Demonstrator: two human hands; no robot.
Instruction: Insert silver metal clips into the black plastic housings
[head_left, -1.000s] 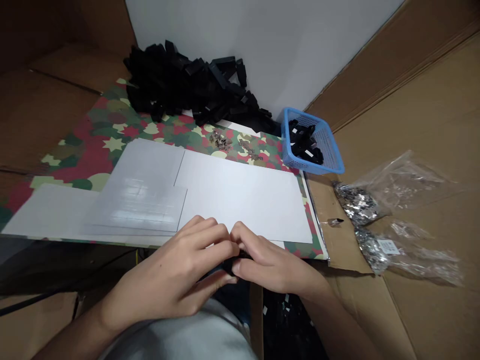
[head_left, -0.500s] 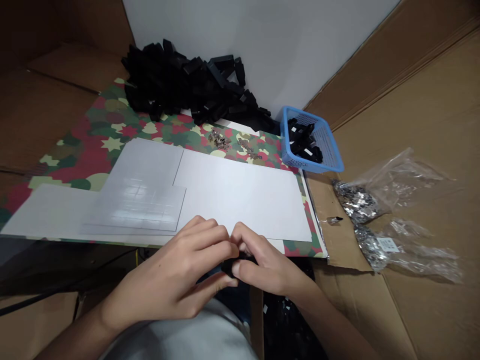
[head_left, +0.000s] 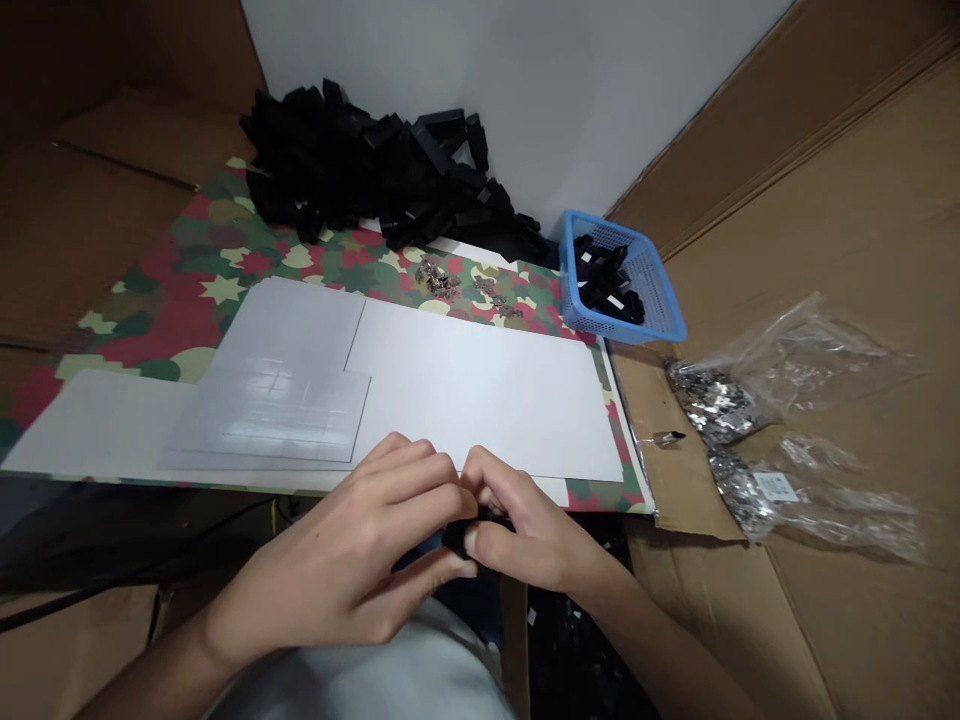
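Both hands meet in front of the table's near edge, around a small black piece (head_left: 456,537) that is mostly covered by fingers. My left hand (head_left: 382,530) has its thumb below and its fingers above, closed on the piece. From the other side, my right hand (head_left: 525,525) pinches it between thumb and bent index finger. The exact kind of the black piece cannot be made out. Just beyond the hands lies a white sheet (head_left: 480,390), with a clear plastic sheet (head_left: 292,390) to its left.
A heap of black parts (head_left: 360,160) lies against the wall. Small metal pieces (head_left: 439,278) are scattered on the camouflage-patterned tabletop (head_left: 225,235). At right stand a blue basket (head_left: 660,295) holding black parts and clear bags of metal pieces (head_left: 716,405) on cardboard (head_left: 675,480).
Hardly anything differs. Both hands keep their hold on the black piece in the same place, and the view has shifted very slightly.
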